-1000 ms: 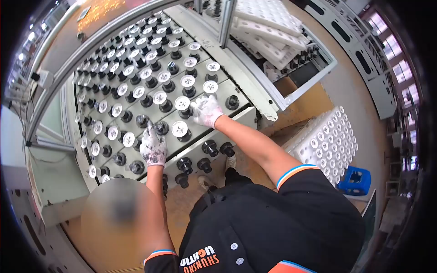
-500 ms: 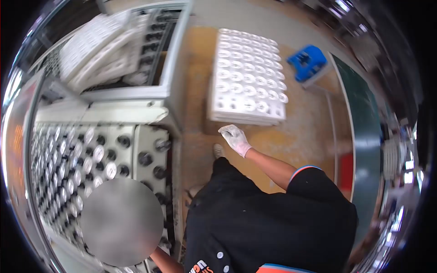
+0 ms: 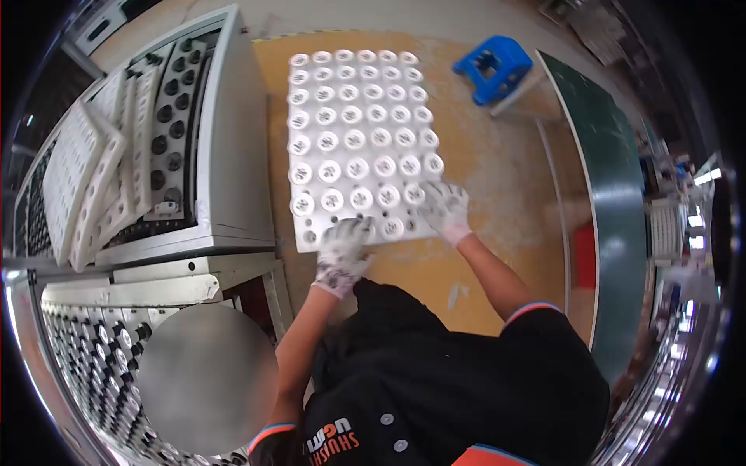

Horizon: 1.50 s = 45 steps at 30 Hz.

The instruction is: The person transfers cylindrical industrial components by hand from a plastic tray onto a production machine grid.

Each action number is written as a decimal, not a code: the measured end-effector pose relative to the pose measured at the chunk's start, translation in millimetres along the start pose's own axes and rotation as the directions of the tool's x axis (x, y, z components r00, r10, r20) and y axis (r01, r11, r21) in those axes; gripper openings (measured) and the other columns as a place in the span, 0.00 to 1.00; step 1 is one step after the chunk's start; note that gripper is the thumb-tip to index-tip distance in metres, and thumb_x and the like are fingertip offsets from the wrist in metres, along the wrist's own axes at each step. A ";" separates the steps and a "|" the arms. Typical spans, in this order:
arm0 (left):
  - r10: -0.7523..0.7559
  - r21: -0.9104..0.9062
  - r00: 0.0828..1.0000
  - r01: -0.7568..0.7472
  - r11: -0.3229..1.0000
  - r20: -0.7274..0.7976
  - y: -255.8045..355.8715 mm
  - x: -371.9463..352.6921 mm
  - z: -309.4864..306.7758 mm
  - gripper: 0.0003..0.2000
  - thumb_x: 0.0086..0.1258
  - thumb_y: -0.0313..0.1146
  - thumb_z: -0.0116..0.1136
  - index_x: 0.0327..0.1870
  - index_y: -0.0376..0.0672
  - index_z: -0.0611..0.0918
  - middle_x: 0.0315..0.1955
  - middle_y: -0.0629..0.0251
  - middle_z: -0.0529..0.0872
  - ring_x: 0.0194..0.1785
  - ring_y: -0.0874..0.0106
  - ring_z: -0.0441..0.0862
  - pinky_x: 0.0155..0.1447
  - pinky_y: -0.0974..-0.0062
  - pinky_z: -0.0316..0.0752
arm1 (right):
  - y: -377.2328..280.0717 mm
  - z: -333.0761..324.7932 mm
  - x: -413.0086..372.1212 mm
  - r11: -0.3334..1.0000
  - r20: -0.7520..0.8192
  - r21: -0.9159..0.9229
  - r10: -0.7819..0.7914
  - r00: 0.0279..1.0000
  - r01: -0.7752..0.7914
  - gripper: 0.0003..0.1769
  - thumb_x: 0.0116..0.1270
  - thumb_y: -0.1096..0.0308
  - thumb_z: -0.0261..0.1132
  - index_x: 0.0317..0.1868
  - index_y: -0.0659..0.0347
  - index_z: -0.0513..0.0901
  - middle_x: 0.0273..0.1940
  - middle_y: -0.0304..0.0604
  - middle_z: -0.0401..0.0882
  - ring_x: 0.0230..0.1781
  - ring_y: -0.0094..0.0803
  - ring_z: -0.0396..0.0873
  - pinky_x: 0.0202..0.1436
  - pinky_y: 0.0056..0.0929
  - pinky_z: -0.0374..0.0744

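A white tray (image 3: 350, 241) carries rows of white round pieces (image 3: 357, 168) with dark marks at their centres. My left hand (image 3: 342, 255), in a white glove with dark smudges, is over the near edge, its fingers curled at a white round piece they partly cover. At the near right side, my right hand (image 3: 446, 211), also gloved, has its fingers apart over the tray's edge, close beside another round piece (image 3: 414, 193). Dark holes show in the nearest row.
Left of the tray stands a grey cabinet (image 3: 237, 155) with leaning white perforated panels (image 3: 71, 167). Below it is a rack of round pieces and dark knobs (image 3: 101, 353). A blue stool (image 3: 494, 68) stands at back right, near a green-topped table (image 3: 602, 179).
The view has shifted, so the tray appears further left and closer. My left hand has come from the blurred lower left onto the tray; my right hand has reached its right side.
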<state>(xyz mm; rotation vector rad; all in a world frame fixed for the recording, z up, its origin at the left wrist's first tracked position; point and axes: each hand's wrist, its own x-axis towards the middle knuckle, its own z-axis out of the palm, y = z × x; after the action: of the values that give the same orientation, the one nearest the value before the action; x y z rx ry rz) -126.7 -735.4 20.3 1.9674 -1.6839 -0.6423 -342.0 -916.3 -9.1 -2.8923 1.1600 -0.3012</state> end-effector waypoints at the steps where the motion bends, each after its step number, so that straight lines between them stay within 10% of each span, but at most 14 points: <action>1: 0.127 0.143 0.990 -0.118 0.983 -0.054 -13.2 13.0 29.9 0.34 0.54 0.42 0.63 0.66 0.49 0.69 0.57 0.51 0.74 0.65 0.55 0.67 0.67 0.56 0.61 | 9.4 1.1 13.0 0.994 0.034 -0.024 -0.104 0.994 0.104 0.30 0.52 0.52 0.69 0.56 0.47 0.77 0.52 0.39 0.77 0.57 0.39 0.71 0.58 0.42 0.67; 6: 0.227 0.045 0.961 -0.237 0.970 0.160 -19.3 43.9 55.4 0.34 0.55 0.42 0.62 0.67 0.50 0.68 0.58 0.50 0.73 0.65 0.54 0.67 0.67 0.58 0.62 | 10.6 -11.5 51.8 0.897 0.151 0.304 -0.379 0.913 0.322 0.34 0.48 0.58 0.71 0.57 0.58 0.77 0.54 0.50 0.76 0.53 0.46 0.75 0.50 0.42 0.76; 18: 0.284 -0.125 0.945 -0.266 0.956 0.162 -10.0 42.7 34.5 0.34 0.55 0.43 0.62 0.66 0.51 0.68 0.59 0.50 0.73 0.64 0.53 0.69 0.65 0.59 0.65 | 9.9 30.2 60.3 0.883 0.312 0.030 -0.453 0.835 0.468 0.34 0.53 0.63 0.68 0.61 0.62 0.70 0.50 0.55 0.74 0.51 0.54 0.73 0.53 0.49 0.71; 22: 0.083 -0.304 0.979 -0.138 0.943 -0.188 -13.5 1.5 22.7 0.33 0.56 0.44 0.62 0.66 0.51 0.68 0.58 0.50 0.73 0.61 0.53 0.72 0.63 0.60 0.68 | 2.6 13.6 58.2 0.857 0.320 0.028 -0.495 0.808 0.514 0.32 0.60 0.63 0.65 0.63 0.67 0.68 0.57 0.59 0.72 0.58 0.54 0.70 0.60 0.43 0.70; 24: -0.152 -0.380 0.812 -0.092 0.920 -0.563 -28.0 -36.2 37.8 0.32 0.56 0.45 0.61 0.64 0.50 0.69 0.54 0.51 0.75 0.57 0.53 0.76 0.59 0.62 0.73 | 7.9 17.3 50.6 0.907 0.286 0.151 -0.422 0.861 0.394 0.33 0.63 0.63 0.64 0.65 0.70 0.66 0.61 0.60 0.69 0.63 0.51 0.67 0.64 0.41 0.67; 26: -0.544 -0.603 0.703 0.204 0.771 -0.459 -35.4 -113.8 -8.9 0.31 0.57 0.46 0.62 0.63 0.46 0.70 0.48 0.55 0.78 0.51 0.58 0.80 0.55 0.66 0.75 | -1.8 17.4 43.6 0.942 0.271 0.325 -0.179 0.946 0.085 0.33 0.65 0.63 0.63 0.66 0.71 0.64 0.64 0.61 0.66 0.66 0.49 0.65 0.67 0.39 0.65; 28: -0.783 -0.900 0.510 0.038 0.435 -0.356 -29.3 -212.8 -50.0 0.29 0.58 0.35 0.65 0.61 0.39 0.69 0.40 0.66 0.79 0.40 0.77 0.78 0.45 0.77 0.77 | -36.2 14.7 41.6 0.919 0.185 0.394 -0.059 0.981 -0.019 0.34 0.66 0.63 0.63 0.66 0.72 0.63 0.65 0.61 0.66 0.66 0.49 0.65 0.68 0.39 0.65; 30: -0.841 -0.828 0.152 -0.335 0.449 -0.518 -31.5 -289.9 -27.2 0.28 0.61 0.25 0.61 0.63 0.36 0.65 0.35 0.69 0.77 0.34 0.82 0.76 0.33 0.84 0.76 | -73.0 11.9 36.4 0.900 0.062 0.436 -0.005 0.998 -0.022 0.34 0.66 0.62 0.63 0.66 0.72 0.63 0.65 0.61 0.66 0.66 0.48 0.65 0.68 0.38 0.64; 32: -0.730 -0.747 -0.294 -0.070 0.661 -0.618 -28.5 -364.8 -10.4 0.24 0.64 0.20 0.57 0.62 0.39 0.66 0.38 0.64 0.80 0.33 0.78 0.79 0.31 0.83 0.77 | -111.9 5.0 32.8 0.889 -0.050 0.458 0.007 0.999 0.017 0.34 0.66 0.62 0.63 0.67 0.72 0.62 0.65 0.61 0.65 0.66 0.48 0.65 0.69 0.38 0.64; 34: -0.813 -0.756 -0.505 -0.399 0.518 -0.291 -3.2 -436.3 -6.0 0.21 0.64 0.25 0.62 0.57 0.39 0.70 0.36 0.66 0.80 0.31 0.81 0.77 0.28 0.82 0.78 | -154.0 -4.3 24.3 0.884 -0.103 0.464 -0.014 0.995 0.060 0.34 0.67 0.62 0.63 0.67 0.72 0.62 0.65 0.61 0.65 0.66 0.47 0.64 0.69 0.37 0.63; 37: -0.427 -0.713 -0.879 -0.159 0.683 -0.212 35.5 -516.0 0.1 0.20 0.66 0.27 0.61 0.56 0.40 0.67 0.43 0.64 0.79 0.37 0.77 0.77 0.30 0.79 0.82 | -219.6 -12.6 11.6 0.844 -0.020 0.523 -0.128 0.992 0.119 0.35 0.67 0.62 0.63 0.67 0.73 0.61 0.65 0.61 0.65 0.67 0.46 0.64 0.70 0.37 0.62; 38: -0.416 -0.674 -0.904 -0.243 0.697 -0.103 38.2 -541.6 18.1 0.23 0.65 0.28 0.62 0.58 0.39 0.65 0.43 0.63 0.77 0.38 0.75 0.77 0.30 0.78 0.82 | -236.2 2.1 13.5 0.774 0.033 0.621 -0.182 0.983 0.123 0.32 0.68 0.64 0.62 0.67 0.70 0.61 0.64 0.58 0.66 0.64 0.44 0.67 0.64 0.35 0.67; 41: -0.090 -0.889 -0.963 0.195 0.413 -0.253 15.8 -613.7 101.3 0.24 0.65 0.35 0.64 0.57 0.36 0.68 0.45 0.57 0.77 0.48 0.66 0.77 0.51 0.68 0.77 | -286.9 44.1 16.9 0.505 0.164 0.863 -0.338 0.927 0.032 0.28 0.70 0.72 0.58 0.68 0.58 0.61 0.57 0.49 0.71 0.53 0.34 0.76 0.41 0.28 0.82; 45: -0.058 -0.951 -0.958 0.271 0.150 -0.282 9.6 -622.4 78.9 0.27 0.64 0.39 0.65 0.60 0.37 0.68 0.54 0.52 0.71 0.58 0.60 0.69 0.62 0.65 0.66 | -387.9 -0.2 -27.2 0.267 0.254 0.956 -0.564 0.786 -0.117 0.29 0.66 0.78 0.61 0.65 0.56 0.62 0.54 0.46 0.72 0.52 0.34 0.76 0.36 0.31 0.85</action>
<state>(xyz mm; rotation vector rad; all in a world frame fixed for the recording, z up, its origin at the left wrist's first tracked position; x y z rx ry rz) -268.9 -124.8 -5.5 1.8191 1.4579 1.0635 -96.1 -616.3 17.9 -1.7462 0.1770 -0.0481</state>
